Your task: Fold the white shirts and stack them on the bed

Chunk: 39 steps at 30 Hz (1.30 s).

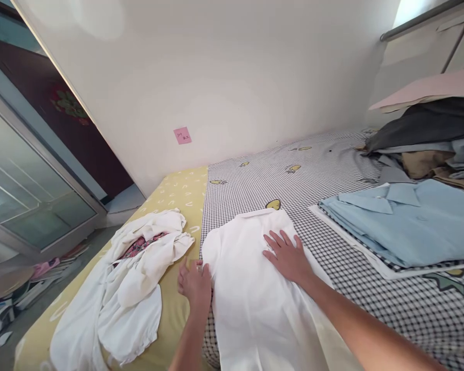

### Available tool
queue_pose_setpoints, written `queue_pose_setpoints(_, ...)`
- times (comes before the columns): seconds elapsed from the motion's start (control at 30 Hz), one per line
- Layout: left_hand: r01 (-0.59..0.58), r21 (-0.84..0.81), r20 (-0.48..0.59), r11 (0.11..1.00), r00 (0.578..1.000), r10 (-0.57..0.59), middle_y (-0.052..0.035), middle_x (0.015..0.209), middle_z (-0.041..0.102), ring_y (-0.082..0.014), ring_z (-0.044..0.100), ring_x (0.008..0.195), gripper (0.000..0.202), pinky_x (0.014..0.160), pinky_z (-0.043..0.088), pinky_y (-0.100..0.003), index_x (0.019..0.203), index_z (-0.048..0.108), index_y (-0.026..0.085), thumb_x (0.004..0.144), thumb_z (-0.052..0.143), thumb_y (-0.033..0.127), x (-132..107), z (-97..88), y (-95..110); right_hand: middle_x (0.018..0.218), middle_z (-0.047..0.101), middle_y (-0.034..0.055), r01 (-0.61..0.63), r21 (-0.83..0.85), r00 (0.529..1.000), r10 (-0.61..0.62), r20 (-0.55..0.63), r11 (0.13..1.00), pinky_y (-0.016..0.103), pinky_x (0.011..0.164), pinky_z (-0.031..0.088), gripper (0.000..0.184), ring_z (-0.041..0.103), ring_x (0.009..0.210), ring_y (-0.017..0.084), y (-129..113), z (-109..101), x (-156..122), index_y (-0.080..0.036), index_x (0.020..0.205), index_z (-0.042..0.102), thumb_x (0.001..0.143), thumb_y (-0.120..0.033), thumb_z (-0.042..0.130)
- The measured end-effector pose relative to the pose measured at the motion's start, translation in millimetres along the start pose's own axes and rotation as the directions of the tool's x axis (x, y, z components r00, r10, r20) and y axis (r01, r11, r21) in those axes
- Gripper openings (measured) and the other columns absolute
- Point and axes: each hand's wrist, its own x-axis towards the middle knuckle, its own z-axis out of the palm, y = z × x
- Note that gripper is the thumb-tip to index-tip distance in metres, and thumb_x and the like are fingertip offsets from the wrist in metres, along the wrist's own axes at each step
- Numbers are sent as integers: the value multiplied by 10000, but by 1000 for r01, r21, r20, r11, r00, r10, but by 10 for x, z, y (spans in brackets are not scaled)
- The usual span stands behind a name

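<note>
A white shirt (251, 288) lies spread on the bed, partly folded, its lower end running out of view at the bottom. My right hand (288, 256) rests flat on its upper right part, fingers spread. Along the shirt's left edge, my left hand (194, 283) hovers beside the cloth over the yellow sheet, fingers loosely bent and apart with nothing visible in them. To the left lies a crumpled white garment (139, 293) with a pink patterned patch.
Folded shirts with a light blue one (417, 221) on top lie at right. Behind them is a heap of dark clothes (425, 123). The bed has a checkered sheet (255, 180) and a yellow one (181, 190). A pink note (182, 135) is on the wall.
</note>
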Motion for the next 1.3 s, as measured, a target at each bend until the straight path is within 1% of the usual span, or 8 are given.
queue_pose_setpoints(0.23,-298,-177,-99,938,954,284,-62,1153,742,-234,666,1139,308,1029,488,-443,619,603,226,802,452,29,-91,60,555,1691,310,10,-2,4,1000,2,-10,1000,633,1240,48,624,171,1576,298,31,61,18,-320,1597,366,1037,-564,237)
queue_pose_setpoints(0.37,-405,-210,-142,890,913,382,-75,1215,723,-231,641,1209,307,1084,461,-438,760,680,235,871,437,83,-63,105,862,1688,314,3,-2,17,1000,2,-9,1000,628,1242,54,625,170,1577,296,43,71,26,-324,1595,369,1033,-574,260)
queue_pose_setpoints(0.43,-334,-145,-134,931,939,316,-129,1455,592,-288,512,1388,276,1152,398,-507,1120,688,223,915,503,215,-5,117,838,1684,322,6,1,26,1000,0,-14,1000,628,1243,56,621,177,1576,298,40,63,26,-321,1590,380,1031,-572,276)
queue_pose_setpoints(0.53,-61,22,-29,998,998,62,-201,1627,382,-366,352,1501,612,1177,346,-591,1419,495,191,865,631,413,70,116,523,1680,331,6,1,35,1000,0,-28,999,632,1242,55,610,182,1574,301,31,53,27,-316,1584,395,1033,-559,291)
queue_pose_setpoints(0.73,33,46,-33,998,999,-31,-202,1417,591,-438,499,1346,176,1087,404,-664,870,625,215,828,626,386,66,37,-91,1679,333,8,4,53,999,-1,-46,999,643,1240,54,599,187,1571,309,23,57,27,-313,1577,407,1032,-544,316)
queue_pose_setpoints(0.97,-293,-6,-166,956,943,288,-82,1068,647,-223,638,975,139,834,534,-357,914,644,220,930,531,300,-77,62,541,1680,330,7,4,89,999,0,-43,996,636,1244,38,603,176,1574,306,26,42,14,-309,1575,411,1025,-543,332)
queue_pose_setpoints(1.13,-521,60,-22,851,852,523,-91,1210,682,-218,663,1068,229,896,527,-344,979,723,229,898,543,112,-363,372,958,1672,352,20,13,95,998,-7,-62,995,637,1241,49,598,185,1572,305,26,30,13,-307,1566,427,1027,-545,326)
queue_pose_setpoints(1.3,-650,205,347,732,748,566,-110,1486,602,-268,523,1399,444,1148,439,-523,1354,611,222,952,455,113,-611,640,913,1659,378,42,20,87,997,-13,-77,996,640,1233,73,601,229,1558,318,26,28,12,-303,1552,451,1024,-559,326)
